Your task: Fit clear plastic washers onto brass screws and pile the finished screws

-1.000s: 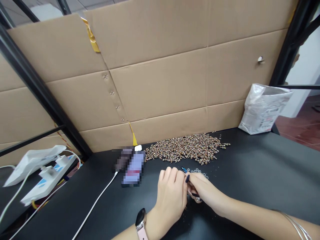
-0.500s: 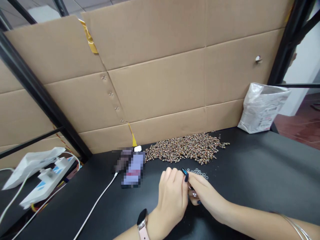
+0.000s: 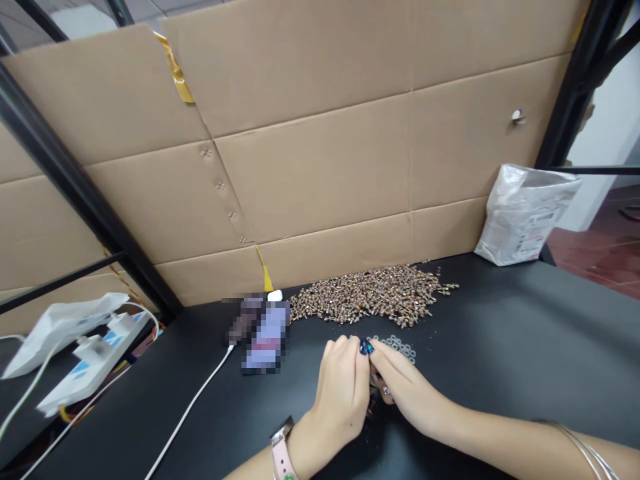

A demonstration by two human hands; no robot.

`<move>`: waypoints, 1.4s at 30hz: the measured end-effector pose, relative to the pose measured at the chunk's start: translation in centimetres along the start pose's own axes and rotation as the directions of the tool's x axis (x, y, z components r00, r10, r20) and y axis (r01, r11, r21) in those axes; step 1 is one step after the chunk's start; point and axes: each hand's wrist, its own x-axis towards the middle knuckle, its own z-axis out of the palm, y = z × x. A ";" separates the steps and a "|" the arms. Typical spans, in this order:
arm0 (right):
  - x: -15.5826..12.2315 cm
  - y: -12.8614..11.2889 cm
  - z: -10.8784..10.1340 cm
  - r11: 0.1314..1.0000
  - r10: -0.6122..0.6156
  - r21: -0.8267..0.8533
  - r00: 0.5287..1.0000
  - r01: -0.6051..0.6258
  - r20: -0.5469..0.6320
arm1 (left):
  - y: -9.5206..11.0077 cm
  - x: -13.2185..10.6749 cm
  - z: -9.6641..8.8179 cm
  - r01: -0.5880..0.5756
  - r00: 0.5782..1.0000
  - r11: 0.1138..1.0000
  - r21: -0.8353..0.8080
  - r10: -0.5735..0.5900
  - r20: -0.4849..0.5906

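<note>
My left hand is curled, with its thumb pressed against the thumb of my right hand. The two hands meet fingertip to fingertip above the black table; whatever sits between the fingers is hidden or too small to name. Just beyond them lies a small group of flat grey washers. Farther back, against the cardboard, spreads a large heap of small brassy screws. A watch with a pink strap is on my left wrist.
Two blurred phone-like things lie left of the heap, beside a small white case. A white cable crosses the table. A power strip stands far left, a plastic bag at back right. A cardboard wall closes the back.
My hands have turned slightly: the thumbs now meet tip to tip, and my right hand has shifted a little left. The heap and washers look unchanged.
</note>
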 end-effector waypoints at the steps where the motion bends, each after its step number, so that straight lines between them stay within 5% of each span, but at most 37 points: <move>1: 0.1 -0.2 -0.2 0.996 -0.054 -0.078 0.998 0.053 -0.019 | -0.1 0.1 0.0 0.044 0.999 0.999 -0.027 -0.044 0.012; 4: 0.6 -0.9 -1.2 0.906 -0.231 -0.367 0.973 0.211 -0.012 | -0.3 1.1 -0.7 0.173 0.979 0.984 -0.031 -0.169 0.111; 6: 1.1 -1.5 -2.2 0.767 -0.305 -0.561 0.946 0.311 0.106 | -0.4 1.8 -1.3 0.182 0.963 0.981 0.063 -0.191 0.189; 9: 1.8 -2.4 -4.0 0.538 -0.297 -0.719 0.897 0.441 0.328 | -1.0 2.3 -1.6 0.137 0.948 0.969 0.206 -0.189 0.257; 11: 2.2 -2.9 -5.3 0.469 -0.268 -0.743 0.879 0.477 0.395 | -1.4 2.3 -1.5 0.132 0.940 0.957 0.258 -0.203 0.274; 21: 5.1 -2.3 -12.9 0.355 -0.135 -0.881 0.949 0.314 0.283 | -1.7 2.1 -1.3 0.193 0.932 0.945 0.265 -0.261 0.253; 42: 5.1 -2.2 -12.1 0.410 -0.167 -0.838 0.933 0.359 0.318 | -1.4 2.0 -1.3 0.185 0.940 0.967 0.176 -0.226 0.256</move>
